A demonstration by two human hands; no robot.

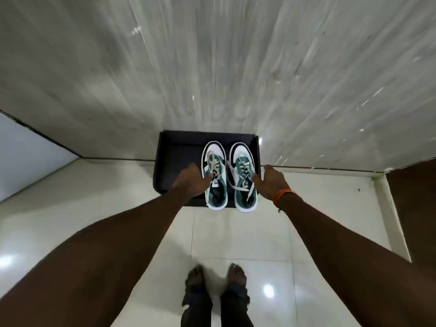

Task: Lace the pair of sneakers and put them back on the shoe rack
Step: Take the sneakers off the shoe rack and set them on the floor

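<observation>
Two green, white and black sneakers stand side by side, toes towards the wall, on a low black shoe rack (179, 147). My left hand (192, 181) grips the left sneaker (215, 166) at its tongue and side. My right hand (271, 181) holds the outer side of the right sneaker (243, 161). Both shoes carry off-white laces, and a loose lace end (239, 188) trails across the right shoe's opening. Their heels reach past the rack's front edge.
The rack sits on a glossy white tiled floor (236, 232) against a grey streaked wall (212, 67). My bare feet (215, 279) stand below on the tiles. A brown door or panel (415, 204) is at the right, and a pale panel (26, 152) at the left.
</observation>
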